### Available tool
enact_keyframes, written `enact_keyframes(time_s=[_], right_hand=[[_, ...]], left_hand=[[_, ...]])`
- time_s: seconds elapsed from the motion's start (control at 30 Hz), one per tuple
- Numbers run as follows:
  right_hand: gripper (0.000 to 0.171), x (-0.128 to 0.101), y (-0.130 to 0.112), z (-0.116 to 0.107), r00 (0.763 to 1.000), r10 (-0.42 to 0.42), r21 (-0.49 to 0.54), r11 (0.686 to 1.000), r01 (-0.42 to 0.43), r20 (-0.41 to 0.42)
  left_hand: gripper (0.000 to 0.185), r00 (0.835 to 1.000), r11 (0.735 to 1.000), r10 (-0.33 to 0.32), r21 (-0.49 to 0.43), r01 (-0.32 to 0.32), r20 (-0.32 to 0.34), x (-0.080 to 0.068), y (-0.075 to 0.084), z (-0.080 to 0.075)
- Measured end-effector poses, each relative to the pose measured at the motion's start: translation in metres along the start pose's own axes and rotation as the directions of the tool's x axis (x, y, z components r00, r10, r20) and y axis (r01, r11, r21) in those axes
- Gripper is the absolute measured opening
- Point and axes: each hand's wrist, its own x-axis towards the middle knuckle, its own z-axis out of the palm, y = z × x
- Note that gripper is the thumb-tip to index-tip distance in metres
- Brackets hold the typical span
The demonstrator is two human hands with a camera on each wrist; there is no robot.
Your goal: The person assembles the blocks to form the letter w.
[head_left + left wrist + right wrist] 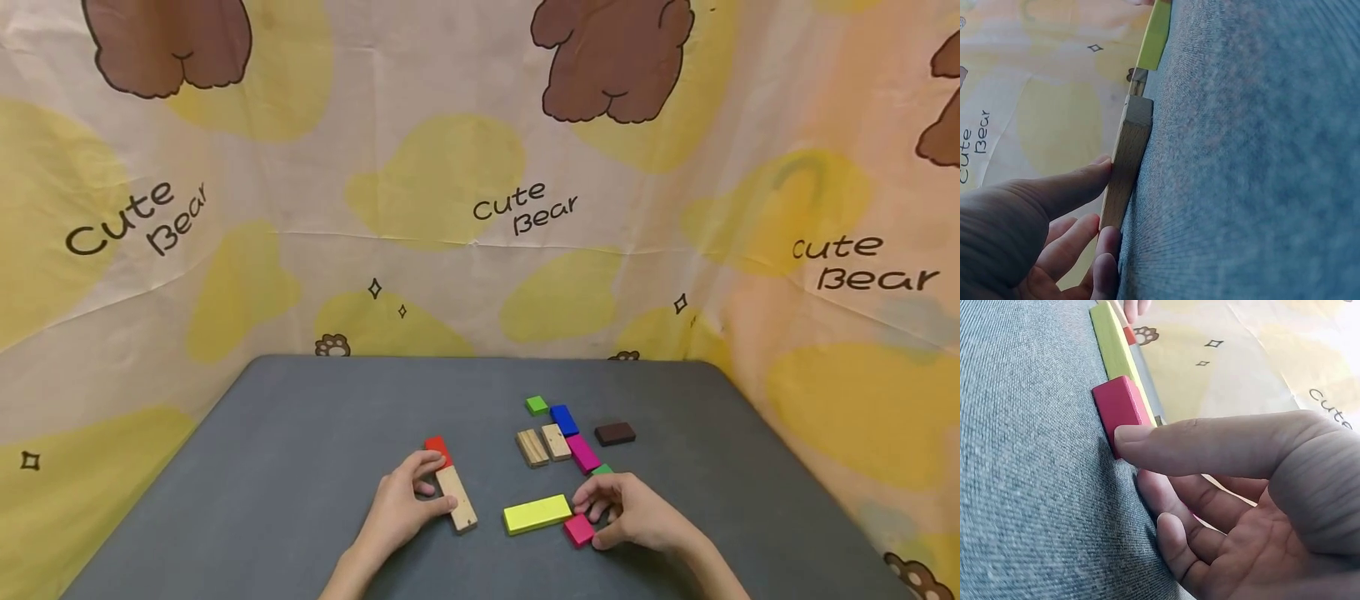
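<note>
My left hand (401, 500) rests on two blocks lying end to end. Its index fingertip touches the red block (435, 445), and its thumb lies against the plain wooden block (459, 504). Seen from the left wrist, the loosely bent fingers hide the red block beyond the wooden block (1127, 153). My right hand (633, 512) pinches a small pink block (577, 531) between thumb and index finger. This pink block (1119, 406) sits flat on the table, at the right end of a long yellow-green block (536, 514); its other fingers curl loosely.
Farther back, a green block (602, 471), a magenta block (584, 454), a blue block (564, 420) and a light green block (536, 405) form a slanting row. A striped wooden block (532, 448) and a pale wooden block (556, 442) lie left; a dark brown block (615, 433) right.
</note>
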Motion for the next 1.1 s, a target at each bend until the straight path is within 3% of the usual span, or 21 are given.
enact_keyframes(time_s=[0.23, 0.43, 0.8, 0.97, 1.1], right_hand=[[0.036, -0.002, -0.004, 0.005, 0.998, -0.054, -0.065, 0.996, 0.053, -0.014], [0.035, -0.004, -0.016, 0.015, 0.998, -0.057, -0.003, 0.998, 0.057, 0.003], [0.035, 0.018, -0.053, 0.072, 0.999, -0.044, 0.092, 0.995, 0.046, -0.022], [0.034, 0.027, -0.058, 0.095, 1.0, -0.01, 0.159, 0.987, 0.009, 0.005], [0.034, 0.032, -0.06, 0.107, 1.0, -0.007, 0.126, 0.992, 0.008, -0.006]], left_hand=[[0.067, 1.0, 1.0, -0.002, -0.001, 0.002, -0.007, 0.001, -0.001, 0.001], [0.067, 1.0, 1.0, -0.003, 0.003, 0.003, -0.008, 0.001, 0.0, 0.0], [0.065, 0.999, 1.0, 0.012, 0.001, -0.012, -0.032, 0.001, 0.001, -0.004], [0.066, 0.999, 1.0, 0.023, 0.003, -0.023, -0.029, 0.0, -0.001, -0.002], [0.066, 0.999, 0.999, 0.032, 0.003, -0.032, -0.031, -0.001, -0.002, -0.001]])
